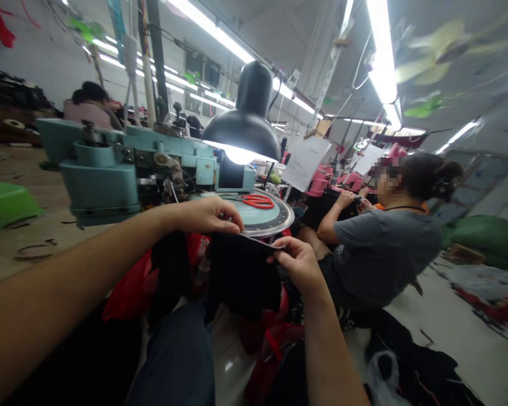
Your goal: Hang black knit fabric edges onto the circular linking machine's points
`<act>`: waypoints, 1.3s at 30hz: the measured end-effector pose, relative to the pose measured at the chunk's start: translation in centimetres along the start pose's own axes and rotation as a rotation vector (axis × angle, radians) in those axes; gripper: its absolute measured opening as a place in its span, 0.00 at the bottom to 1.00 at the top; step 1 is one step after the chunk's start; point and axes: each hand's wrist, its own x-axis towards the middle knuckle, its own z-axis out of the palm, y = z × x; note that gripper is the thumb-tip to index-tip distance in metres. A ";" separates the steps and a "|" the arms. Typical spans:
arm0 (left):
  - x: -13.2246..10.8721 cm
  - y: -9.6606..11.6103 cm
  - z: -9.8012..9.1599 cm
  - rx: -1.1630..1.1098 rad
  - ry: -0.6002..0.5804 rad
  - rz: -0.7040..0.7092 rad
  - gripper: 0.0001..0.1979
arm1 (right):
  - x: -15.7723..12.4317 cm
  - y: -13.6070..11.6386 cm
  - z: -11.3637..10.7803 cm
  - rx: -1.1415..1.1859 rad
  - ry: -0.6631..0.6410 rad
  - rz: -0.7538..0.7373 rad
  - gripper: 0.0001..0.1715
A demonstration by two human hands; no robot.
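Observation:
A piece of black fabric hangs down in front of the round dial plate of a machine, its upper edge stretched between my two hands. My left hand pinches that edge near the plate's front rim, thumb and forefinger together. Farther right, my right hand grips the other end of the same edge between thumb and fingers. Just behind the hands, scissors with orange-red handles lie on the dial plate. The fabric's lower part falls among other dark and red cloth.
The teal machine stands at the left, with a black lamp lit over the plate. A co-worker in a grey shirt sits close on my right. A green stool is at far left; dark cloth lies on the floor.

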 end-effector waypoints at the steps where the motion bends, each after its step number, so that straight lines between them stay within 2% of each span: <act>1: -0.1 -0.2 0.1 -0.027 0.004 0.028 0.16 | 0.0 -0.3 0.5 -0.036 -0.007 -0.034 0.13; 4: -0.4 -0.5 0.4 -0.032 0.052 0.071 0.15 | 0.0 -0.9 2.8 -0.156 0.058 -0.116 0.12; 7: -0.6 -0.5 0.7 -0.032 0.108 0.083 0.14 | -0.4 -1.0 4.8 -0.178 0.189 -0.161 0.18; 10: -0.5 -0.4 0.8 -0.044 0.125 0.096 0.13 | -0.8 -0.7 5.6 -0.137 0.299 -0.242 0.12; 15: -0.4 -0.3 0.8 -0.041 0.124 0.090 0.14 | -0.6 -0.1 5.4 -0.151 0.414 -0.287 0.10; 24: 0.4 -0.4 0.3 -0.041 0.005 -0.007 0.15 | 0.1 0.3 4.0 -0.183 0.450 -0.233 0.11; 30: 0.8 -0.2 0.5 -0.029 -0.002 -0.008 0.16 | 0.1 0.0 3.9 -0.163 0.296 -0.180 0.14; 35: 1.0 -0.5 0.7 -0.031 0.028 -0.023 0.17 | -0.2 -0.1 4.5 -0.176 0.442 -0.285 0.09; 39: 1.0 -0.7 0.6 -0.046 0.027 -0.066 0.18 | -0.1 0.3 4.2 -0.208 0.494 -0.283 0.09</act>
